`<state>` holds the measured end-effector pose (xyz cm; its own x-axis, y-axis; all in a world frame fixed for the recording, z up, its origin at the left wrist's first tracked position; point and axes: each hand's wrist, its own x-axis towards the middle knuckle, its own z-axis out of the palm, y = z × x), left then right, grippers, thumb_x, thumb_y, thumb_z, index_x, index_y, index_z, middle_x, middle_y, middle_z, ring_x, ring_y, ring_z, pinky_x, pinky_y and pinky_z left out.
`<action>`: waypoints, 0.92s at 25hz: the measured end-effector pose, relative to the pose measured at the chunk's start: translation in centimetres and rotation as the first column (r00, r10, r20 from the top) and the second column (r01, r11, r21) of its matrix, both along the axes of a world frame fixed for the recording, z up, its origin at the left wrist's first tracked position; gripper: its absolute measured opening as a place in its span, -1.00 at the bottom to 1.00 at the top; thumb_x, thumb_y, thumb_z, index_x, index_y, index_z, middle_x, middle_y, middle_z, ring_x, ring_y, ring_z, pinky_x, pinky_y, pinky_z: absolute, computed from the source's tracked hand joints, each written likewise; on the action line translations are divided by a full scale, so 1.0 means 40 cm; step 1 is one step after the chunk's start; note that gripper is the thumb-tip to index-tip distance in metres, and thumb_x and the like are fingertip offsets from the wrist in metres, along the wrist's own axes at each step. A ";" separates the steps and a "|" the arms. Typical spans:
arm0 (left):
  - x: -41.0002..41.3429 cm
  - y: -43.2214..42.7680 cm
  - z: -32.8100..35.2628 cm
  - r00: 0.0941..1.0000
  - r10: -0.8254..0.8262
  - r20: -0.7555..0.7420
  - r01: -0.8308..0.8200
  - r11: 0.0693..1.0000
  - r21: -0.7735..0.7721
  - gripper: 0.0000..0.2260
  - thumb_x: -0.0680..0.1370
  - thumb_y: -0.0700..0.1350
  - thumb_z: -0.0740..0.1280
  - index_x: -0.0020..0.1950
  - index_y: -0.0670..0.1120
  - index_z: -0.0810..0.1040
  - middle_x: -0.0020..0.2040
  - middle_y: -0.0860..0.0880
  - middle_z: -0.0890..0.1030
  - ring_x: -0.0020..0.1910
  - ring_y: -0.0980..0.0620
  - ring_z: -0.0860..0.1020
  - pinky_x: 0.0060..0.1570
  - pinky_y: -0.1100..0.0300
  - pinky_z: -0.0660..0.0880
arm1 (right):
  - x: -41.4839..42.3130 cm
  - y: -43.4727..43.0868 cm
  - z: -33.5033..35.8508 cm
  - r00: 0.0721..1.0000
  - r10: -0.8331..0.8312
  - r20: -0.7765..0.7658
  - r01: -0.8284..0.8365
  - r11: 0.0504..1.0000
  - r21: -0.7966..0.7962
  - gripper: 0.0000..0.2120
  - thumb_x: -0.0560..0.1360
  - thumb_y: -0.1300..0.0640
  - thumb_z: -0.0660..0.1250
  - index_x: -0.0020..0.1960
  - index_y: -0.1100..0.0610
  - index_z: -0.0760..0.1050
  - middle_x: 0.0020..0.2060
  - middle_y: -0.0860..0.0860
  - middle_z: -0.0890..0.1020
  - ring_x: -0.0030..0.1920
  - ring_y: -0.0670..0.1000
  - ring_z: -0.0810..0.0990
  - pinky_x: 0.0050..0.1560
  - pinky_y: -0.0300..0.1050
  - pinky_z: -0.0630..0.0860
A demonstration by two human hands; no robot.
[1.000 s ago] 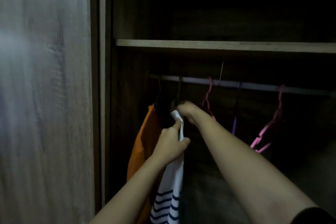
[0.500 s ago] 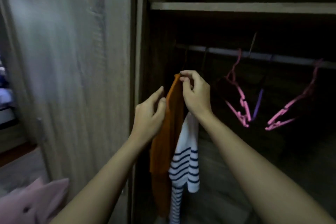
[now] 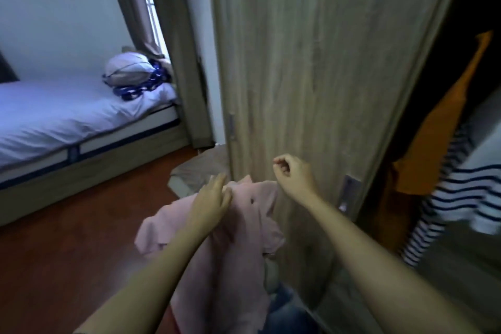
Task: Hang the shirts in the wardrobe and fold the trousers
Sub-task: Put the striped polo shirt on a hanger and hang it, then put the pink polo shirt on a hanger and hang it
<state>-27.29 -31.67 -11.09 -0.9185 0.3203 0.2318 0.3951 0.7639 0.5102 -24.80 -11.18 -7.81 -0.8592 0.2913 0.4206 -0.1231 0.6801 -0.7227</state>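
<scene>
Bedroom, wardrobe door open

Left hand [image 3: 210,199] flat, fingers loose, resting on pink shirt [image 3: 222,252]; no clear pinch, grip state cannot tell. Right hand [image 3: 294,175] curled into loose fist, holding nothing, in front of wood door [image 3: 311,62]. Pink shirt draped low centre, above jeans [image 3: 287,312]. Orange shirt [image 3: 444,130] and striped shirt [image 3: 461,198] hanging inside wardrobe at right, touching. Folded brown cloth [image 3: 195,173] on red-brown floor [image 3: 67,252] beyond. Bed [image 3: 67,116] with pillow [image 3: 127,69] at left, curtain [image 3: 141,8] behind.
</scene>
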 end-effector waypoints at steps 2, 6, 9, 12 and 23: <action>-0.026 -0.109 -0.048 0.999 0.054 0.002 -0.053 0.988 -0.146 -0.50 0.61 0.06 0.02 0.47 -0.19 0.28 0.48 -0.18 0.29 0.47 -0.15 0.25 0.39 0.03 0.21 | -0.031 -0.064 -0.049 0.996 0.018 0.087 -0.019 1.000 0.008 -0.83 0.44 0.28 0.31 0.00 0.28 0.59 -0.06 0.19 0.65 -0.15 0.02 0.57 -0.05 -0.19 0.48; -0.056 -0.218 -0.140 0.995 0.052 0.086 -0.013 0.915 -0.403 -0.14 0.38 0.29 -0.33 0.53 -0.17 0.10 0.56 -0.15 0.08 0.54 -0.13 0.05 0.44 -0.01 0.10 | -0.087 -0.156 -0.129 0.942 0.034 0.333 -0.063 0.995 0.079 -0.74 0.53 0.13 0.24 0.11 0.26 0.54 0.09 0.19 0.60 0.11 0.17 0.54 0.12 -0.09 0.40; -0.060 -0.228 -0.187 0.986 0.046 0.157 0.017 0.925 -0.381 -0.11 0.35 0.32 -0.35 0.55 -0.18 -0.08 0.57 -0.13 -0.09 0.55 -0.08 -0.12 0.48 0.04 -0.08 | -0.131 -0.214 -0.170 0.912 0.010 0.410 -0.044 0.996 0.073 -0.67 0.56 0.06 0.21 0.16 0.29 0.50 0.14 0.24 0.56 0.15 0.21 0.51 0.11 -0.08 0.38; -0.068 -0.238 -0.208 0.991 0.029 0.128 0.021 0.927 -0.374 -0.14 0.38 0.32 -0.34 0.55 -0.17 -0.13 0.57 -0.10 -0.16 0.54 -0.04 -0.17 0.46 0.09 -0.17 | -0.215 -0.230 -0.173 0.923 -0.130 0.363 0.101 0.990 0.098 -0.62 0.56 0.03 0.21 0.25 0.26 0.44 0.21 0.26 0.47 0.24 0.24 0.43 0.24 0.00 0.32; -0.082 -0.248 -0.237 0.992 0.022 0.128 0.029 0.923 -0.383 -0.04 0.25 0.42 -0.56 0.51 -0.11 -0.29 0.47 0.01 -0.36 0.44 0.05 -0.38 0.37 0.15 -0.35 | -0.443 -0.127 -0.265 0.695 -0.179 0.696 -0.075 0.945 0.317 -0.50 0.47 -0.01 0.37 0.32 0.19 0.41 0.28 0.19 0.48 0.27 0.20 0.47 0.22 0.03 0.45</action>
